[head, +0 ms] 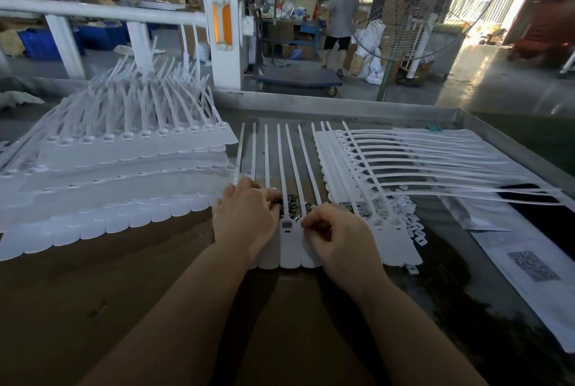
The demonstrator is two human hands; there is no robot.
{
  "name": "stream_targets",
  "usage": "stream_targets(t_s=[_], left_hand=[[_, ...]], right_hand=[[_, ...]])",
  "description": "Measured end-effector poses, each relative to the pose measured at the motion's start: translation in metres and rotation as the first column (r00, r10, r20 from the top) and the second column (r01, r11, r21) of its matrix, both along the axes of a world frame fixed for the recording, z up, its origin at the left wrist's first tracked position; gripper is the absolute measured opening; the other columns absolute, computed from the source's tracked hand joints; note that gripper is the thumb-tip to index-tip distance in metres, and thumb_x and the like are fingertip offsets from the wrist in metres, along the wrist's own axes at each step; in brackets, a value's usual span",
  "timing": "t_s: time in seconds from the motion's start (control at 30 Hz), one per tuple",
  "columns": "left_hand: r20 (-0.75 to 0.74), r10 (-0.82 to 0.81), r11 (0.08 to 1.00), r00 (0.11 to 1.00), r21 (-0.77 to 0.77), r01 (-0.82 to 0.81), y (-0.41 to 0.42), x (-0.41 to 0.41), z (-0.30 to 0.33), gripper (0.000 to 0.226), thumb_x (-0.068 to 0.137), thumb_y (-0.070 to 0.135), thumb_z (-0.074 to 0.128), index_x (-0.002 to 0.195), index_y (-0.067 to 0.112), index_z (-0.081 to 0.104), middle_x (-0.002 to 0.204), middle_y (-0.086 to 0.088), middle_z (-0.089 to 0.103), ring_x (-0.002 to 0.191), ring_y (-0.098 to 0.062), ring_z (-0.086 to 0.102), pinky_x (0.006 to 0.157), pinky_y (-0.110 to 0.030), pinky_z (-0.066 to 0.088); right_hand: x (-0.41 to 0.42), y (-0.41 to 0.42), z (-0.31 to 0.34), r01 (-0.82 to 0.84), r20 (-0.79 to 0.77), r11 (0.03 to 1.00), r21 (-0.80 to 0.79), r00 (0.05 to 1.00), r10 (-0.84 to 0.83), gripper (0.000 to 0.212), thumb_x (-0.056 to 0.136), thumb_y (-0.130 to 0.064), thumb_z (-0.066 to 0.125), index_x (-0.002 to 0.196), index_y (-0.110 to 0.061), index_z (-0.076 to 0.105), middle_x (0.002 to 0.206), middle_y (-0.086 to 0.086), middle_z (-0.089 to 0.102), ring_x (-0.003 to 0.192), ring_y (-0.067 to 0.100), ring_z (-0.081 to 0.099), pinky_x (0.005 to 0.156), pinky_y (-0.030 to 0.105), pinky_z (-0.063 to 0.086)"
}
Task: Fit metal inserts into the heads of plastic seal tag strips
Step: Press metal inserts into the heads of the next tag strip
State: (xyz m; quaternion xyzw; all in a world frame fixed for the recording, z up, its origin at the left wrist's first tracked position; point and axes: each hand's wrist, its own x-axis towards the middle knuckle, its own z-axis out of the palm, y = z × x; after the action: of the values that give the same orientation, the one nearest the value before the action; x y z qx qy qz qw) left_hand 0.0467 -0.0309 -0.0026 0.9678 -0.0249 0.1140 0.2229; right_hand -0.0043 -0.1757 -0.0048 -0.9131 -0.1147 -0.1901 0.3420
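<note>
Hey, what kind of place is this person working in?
Most likely a factory assembly floor: big stacks of white seal tag strips on a metal worktable, an industrial fan, and a platform trolley behind.

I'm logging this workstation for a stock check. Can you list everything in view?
Strip under the hands: one, white, front centre.
Metal inserts: small pile, dark grey, between the hands.
Stacked strips: several layers, white, left.
Strip fanned sideways: about one, white, right.
Loose clips: scattered, white, right of hands.
Papers: few, white, far right.
Fan: one, background.
Left hand: fingers curled at inserts.
Right hand: fingers curled on the strip's heads.
</note>
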Motion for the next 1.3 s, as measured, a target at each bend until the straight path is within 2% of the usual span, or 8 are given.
stream_targets(t_s=[0.3, 0.57, 0.8, 1.0, 1.07, 1.13, 1.23, 1.3], left_hand=[[0.058, 0.032, 0.994, 0.998, -0.104, -0.026, 0.001, 0.000, -0.005, 0.019, 0.088, 0.036, 0.059, 0.104, 0.034, 0.068, 0.112, 0.003, 0.051, 0.106, -0.018, 0.041, 0.094, -0.037, 0.038], [0.007, 0.007, 1.000, 1.000, 0.000, -0.007, 0.000, 0.001, -0.005, 0.034, 0.092, 0.036, 0.046, 0.125, 0.042, 0.055, 0.124, 0.004, 0.044, 0.116, -0.021, 0.035, 0.099, -0.039, 0.030], [0.071, 0.036, 0.995, 0.997, -0.099, -0.029, 0.001, -0.001, -0.005, 0.022, 0.089, 0.035, 0.058, 0.109, 0.033, 0.068, 0.118, 0.004, 0.049, 0.110, -0.018, 0.039, 0.095, -0.035, 0.034], [0.082, 0.047, 0.984, 0.995, -0.176, -0.032, 0.003, -0.002, -0.005, 0.021, 0.088, 0.036, 0.060, 0.105, 0.028, 0.070, 0.113, 0.003, 0.051, 0.109, -0.019, 0.039, 0.096, -0.036, 0.036], [0.103, 0.044, 0.974, 0.994, -0.225, -0.020, 0.005, -0.002, -0.006, 0.020, 0.088, 0.033, 0.062, 0.105, 0.025, 0.071, 0.111, 0.002, 0.053, 0.108, -0.019, 0.042, 0.096, -0.034, 0.037], [0.141, 0.036, 0.936, 0.989, -0.352, 0.016, 0.006, -0.002, -0.005, 0.018, 0.085, 0.028, 0.066, 0.101, 0.022, 0.072, 0.102, 0.003, 0.056, 0.103, -0.019, 0.049, 0.092, -0.033, 0.043], [0.162, -0.023, 0.845, 0.987, -0.525, 0.106, 0.007, -0.007, 0.000, 0.009, 0.081, 0.021, 0.071, 0.088, 0.026, 0.074, 0.080, 0.019, 0.058, 0.081, -0.004, 0.058, 0.072, -0.014, 0.045], [0.157, -0.090, 0.792, 0.983, -0.587, 0.167, 0.007, -0.011, 0.002, 0.014, 0.080, 0.018, 0.072, 0.080, 0.032, 0.071, 0.076, 0.024, 0.062, 0.071, 0.006, 0.059, 0.065, -0.007, 0.045]], right_hand=[[-0.001, 0.000, 0.001, -0.002, 0.001, 1.000, 0.002, 1.000, 0.002, 0.009, 0.084, -0.008, 0.062, 0.086, -0.015, 0.067, 0.085, -0.009, 0.058, 0.082, 0.010, 0.057, 0.076, 0.025, 0.050], [-0.001, 0.000, 0.001, -0.007, -0.004, 1.000, 0.012, 1.000, 0.007, 0.009, 0.084, -0.008, 0.061, 0.087, -0.014, 0.067, 0.088, -0.003, 0.063, 0.083, 0.011, 0.057, 0.077, 0.026, 0.050], [-0.001, 0.000, 0.001, -0.005, -0.011, 1.000, 0.002, 1.000, 0.005, 0.008, 0.084, -0.009, 0.061, 0.087, -0.015, 0.066, 0.087, -0.004, 0.062, 0.084, 0.011, 0.057, 0.078, 0.027, 0.050], [-0.002, 0.000, 0.002, 0.002, -0.004, 1.000, 0.004, 1.000, -0.002, 0.009, 0.084, -0.008, 0.062, 0.086, -0.014, 0.067, 0.085, -0.007, 0.060, 0.083, 0.010, 0.057, 0.078, 0.027, 0.050], [-0.001, 0.000, 0.002, 0.003, -0.005, 1.000, 0.011, 1.000, -0.003, 0.009, 0.083, -0.008, 0.062, 0.086, -0.014, 0.067, 0.086, -0.006, 0.061, 0.083, 0.011, 0.057, 0.078, 0.029, 0.050], [-0.002, 0.000, 0.002, -0.001, -0.011, 1.000, 0.020, 1.000, 0.001, 0.008, 0.083, -0.008, 0.062, 0.086, -0.014, 0.067, 0.087, -0.004, 0.063, 0.083, 0.012, 0.057, 0.078, 0.030, 0.050], [-0.002, 0.001, 0.002, -0.004, -0.019, 1.000, 0.030, 1.000, 0.004, 0.008, 0.084, -0.008, 0.062, 0.086, -0.014, 0.067, 0.087, -0.003, 0.063, 0.084, 0.012, 0.058, 0.079, 0.030, 0.051], [-0.002, 0.000, 0.002, -0.002, -0.023, 0.999, 0.050, 1.000, 0.003, 0.008, 0.084, -0.008, 0.061, 0.086, -0.013, 0.067, 0.086, -0.002, 0.064, 0.082, 0.012, 0.058, 0.078, 0.029, 0.050]])
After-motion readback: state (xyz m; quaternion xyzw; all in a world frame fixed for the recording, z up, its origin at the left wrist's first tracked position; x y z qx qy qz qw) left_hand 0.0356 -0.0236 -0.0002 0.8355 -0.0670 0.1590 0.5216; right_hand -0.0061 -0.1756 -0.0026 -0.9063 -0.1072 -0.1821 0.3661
